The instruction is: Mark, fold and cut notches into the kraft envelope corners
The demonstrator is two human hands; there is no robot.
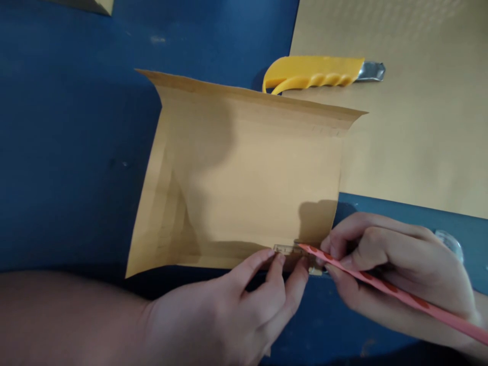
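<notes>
A tan sheet of card (259, 178) lies in front of me, its left, top and bottom margins creased and curling up. Several faint pencil ticks show near its upper right corner. The fingertips of my left hand (244, 305) press a small clear ruler (284, 249) onto the card's lower edge, near the right end; most of the ruler is hidden. My right hand (396, 264) grips a pink pencil with red spots (404, 295). Its tip touches or hovers just over the card at the ruler's edge; I cannot tell which.
A yellow utility knife (320, 72) lies above the card, partly on a larger tan sheet (415, 137) at the right. The blue table (68, 152) is underneath. A clear plastic object (450, 245) sits behind my right hand. Another tan piece (95, 5) shows at top left.
</notes>
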